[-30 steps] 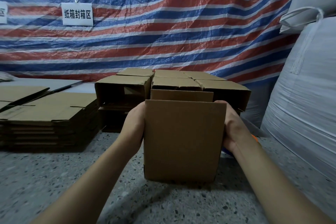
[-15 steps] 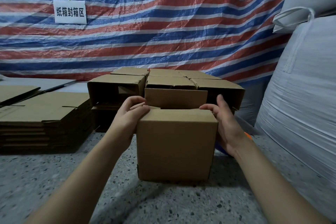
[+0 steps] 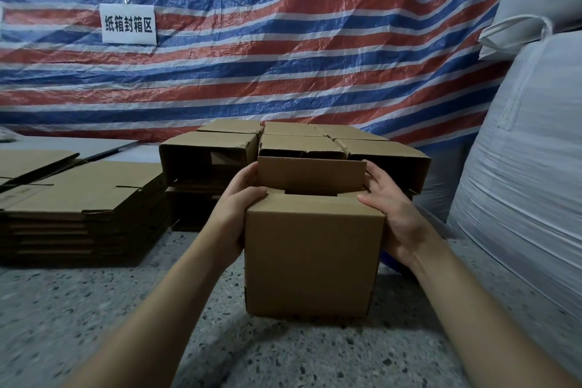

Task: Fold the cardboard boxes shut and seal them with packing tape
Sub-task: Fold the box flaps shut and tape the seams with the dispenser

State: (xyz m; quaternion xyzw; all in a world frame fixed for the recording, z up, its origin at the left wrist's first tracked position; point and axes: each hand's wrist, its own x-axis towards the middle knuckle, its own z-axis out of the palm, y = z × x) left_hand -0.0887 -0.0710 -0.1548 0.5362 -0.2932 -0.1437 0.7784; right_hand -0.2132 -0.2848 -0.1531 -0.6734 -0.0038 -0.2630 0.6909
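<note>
Near floor (image 3: 94, 324): bare, open passage.
Far: assembled boxes (image 3: 315, 142) just behind the held box (image 3: 315, 255).
Left: flattened cardboard stack (image 3: 78, 208).
Right: bulk sack (image 3: 529, 183) walls that side.

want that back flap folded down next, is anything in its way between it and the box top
Nothing visible blocks it. The back flap stands upright over the open gap; the left hand and right hand grip the box at its sides.
</note>
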